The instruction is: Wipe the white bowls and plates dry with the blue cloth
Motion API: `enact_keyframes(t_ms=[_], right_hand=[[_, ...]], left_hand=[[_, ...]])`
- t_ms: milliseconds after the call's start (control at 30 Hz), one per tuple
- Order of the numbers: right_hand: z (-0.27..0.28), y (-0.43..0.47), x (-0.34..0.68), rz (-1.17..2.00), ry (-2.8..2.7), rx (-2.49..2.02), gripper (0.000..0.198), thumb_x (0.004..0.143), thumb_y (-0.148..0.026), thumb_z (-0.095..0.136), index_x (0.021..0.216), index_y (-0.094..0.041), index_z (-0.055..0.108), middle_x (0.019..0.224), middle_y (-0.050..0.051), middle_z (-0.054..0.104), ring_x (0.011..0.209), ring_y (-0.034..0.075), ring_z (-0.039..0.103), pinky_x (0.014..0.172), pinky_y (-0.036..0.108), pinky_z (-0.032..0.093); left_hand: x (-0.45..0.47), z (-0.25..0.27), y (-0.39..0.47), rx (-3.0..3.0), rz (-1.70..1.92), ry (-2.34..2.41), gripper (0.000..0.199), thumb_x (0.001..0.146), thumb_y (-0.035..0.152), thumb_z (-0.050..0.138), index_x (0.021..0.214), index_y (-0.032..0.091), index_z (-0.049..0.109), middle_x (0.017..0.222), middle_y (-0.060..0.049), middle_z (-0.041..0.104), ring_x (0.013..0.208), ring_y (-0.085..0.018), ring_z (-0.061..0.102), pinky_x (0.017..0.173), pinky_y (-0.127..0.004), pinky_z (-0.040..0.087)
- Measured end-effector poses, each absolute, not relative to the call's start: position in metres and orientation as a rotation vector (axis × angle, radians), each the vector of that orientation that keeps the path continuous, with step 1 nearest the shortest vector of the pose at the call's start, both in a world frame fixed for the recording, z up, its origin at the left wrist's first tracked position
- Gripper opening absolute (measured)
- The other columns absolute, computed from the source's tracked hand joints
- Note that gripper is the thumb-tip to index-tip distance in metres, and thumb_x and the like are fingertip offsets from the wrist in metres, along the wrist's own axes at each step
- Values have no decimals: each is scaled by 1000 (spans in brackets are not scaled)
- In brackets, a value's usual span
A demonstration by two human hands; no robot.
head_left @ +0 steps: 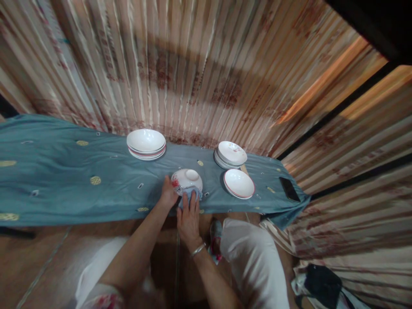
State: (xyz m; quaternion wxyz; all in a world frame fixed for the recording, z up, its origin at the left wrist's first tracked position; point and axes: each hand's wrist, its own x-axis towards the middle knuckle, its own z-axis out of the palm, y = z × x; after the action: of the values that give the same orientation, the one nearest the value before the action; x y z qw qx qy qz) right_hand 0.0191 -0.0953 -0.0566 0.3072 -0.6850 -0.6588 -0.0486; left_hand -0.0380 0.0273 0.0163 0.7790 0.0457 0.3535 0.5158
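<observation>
Presently one upturned floral bowl [186,179] is between two hands, over the near edge of the cloth-covered table [109,193], right of where the left stack sits. The left hand [168,193] grips its left side near the rim; the right hand [188,221], with one silver bangle [198,249] at the wrist, holds one bunched pale-blue rag [193,192] against its near side. Three stacks of white dishes stand on the table: a red-banded bowl stack [146,143] at its far edge, left of the middle; a flower-decorated stack [231,153] at its far edge, right of the middle; and a red-rimmed stack [239,183] nearer its front. Exact counts within the stacks cannot be told. One smartphone [289,189] lies at the table's right end.

The held bowl is round, with no long axis; its foot ring faces up and its mouth down. Whether it touches the table is unclear.

Blue-green fabric with yellow pineapple prints covers the table. Behind it hangs a pleated, patterned curtain [180,64]; below is brown tiled floor [41,253].
</observation>
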Motion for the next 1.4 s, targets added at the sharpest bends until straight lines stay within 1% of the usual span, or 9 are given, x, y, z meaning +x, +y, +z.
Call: enact_keyframes(t_ms=[133, 267, 400, 533, 700, 833, 1067, 1200, 1400], right_hand=[[-55, -95, 20, -163, -1839, -1787, 57, 95, -14, 44, 151, -11, 41, 162, 21, 28, 154, 36, 10, 114, 61, 36], [-48, -90, 24, -184, -1961, -1722, 56, 92, -10, 45, 149, -11, 45, 159, 18, 35, 154, 35, 12, 115, 59, 36], [-33, -83, 32, -203, -2084, -1644, 51, 94, -11, 45, 145, -10, 51, 155, 17, 42, 152, 33, 17, 118, 55, 34], [-17, -76, 41, -217, -2207, -1574, 49, 96, -13, 44, 144, -10, 51, 155, 13, 45, 151, 33, 23, 118, 52, 35], [0, -63, 48, -219, -2350, -1503, 46, 98, -17, 45, 143, -10, 52, 154, 13, 45, 150, 32, 25, 119, 51, 33], [12, -51, 50, -232, -2431, -1464, 42, 100, -19, 44, 139, -12, 54, 151, 12, 49, 147, 30, 29, 119, 50, 32], [22, -29, 52, -315, -2514, -1369, 35, 100, -20, 44, 130, -11, 60, 143, 14, 56, 141, 29, 36, 117, 47, 34], [30, -17, 51, -379, -2560, -1311, 30, 101, -21, 44, 123, -10, 62, 136, 13, 59, 134, 28, 40, 114, 44, 36], [42, 7, 46, -391, -2640, -1357, 20, 100, -24, 48, 103, -15, 66, 113, 10, 65, 113, 28, 52, 101, 43, 43]], left_hand=[[-39, 23, 24, 100, 1091, 774, 62, 103, 46, 18, 120, 9, 66, 81, -12, 77, 90, -25, 74, 85, -37, 59], [-41, 25, 21, 71, 1078, 800, 61, 103, 48, 22, 114, 9, 68, 82, -13, 77, 87, -25, 75, 82, -35, 59], [-44, 25, 20, 99, 1073, 836, 62, 103, 48, 22, 105, 7, 69, 77, -13, 76, 82, -26, 75, 80, -35, 60], [-45, 25, 20, 66, 1080, 840, 60, 103, 49, 23, 97, 9, 69, 68, -10, 73, 74, -24, 75, 75, -33, 60], [-45, 22, 22, 1, 1083, 830, 54, 102, 46, 28, 96, 11, 68, 66, -8, 72, 70, -22, 75, 72, -30, 61], [-45, 18, 24, 1, 1080, 811, 52, 102, 46, 30, 93, 12, 68, 65, -8, 72, 74, -22, 75, 73, -29, 61], [-45, 15, 26, -31, 1068, 762, 51, 100, 47, 32, 85, 14, 68, 77, -11, 75, 82, -20, 75, 78, -25, 59], [-42, 20, 26, -48, 1107, 791, 49, 100, 45, 33, 80, 16, 67, 77, -10, 74, 88, -21, 74, 85, -28, 59], [-37, 24, 25, -101, 1128, 725, 50, 100, 46, 29, 77, 18, 64, 93, -11, 75, 100, -23, 72, 91, -35, 57]])
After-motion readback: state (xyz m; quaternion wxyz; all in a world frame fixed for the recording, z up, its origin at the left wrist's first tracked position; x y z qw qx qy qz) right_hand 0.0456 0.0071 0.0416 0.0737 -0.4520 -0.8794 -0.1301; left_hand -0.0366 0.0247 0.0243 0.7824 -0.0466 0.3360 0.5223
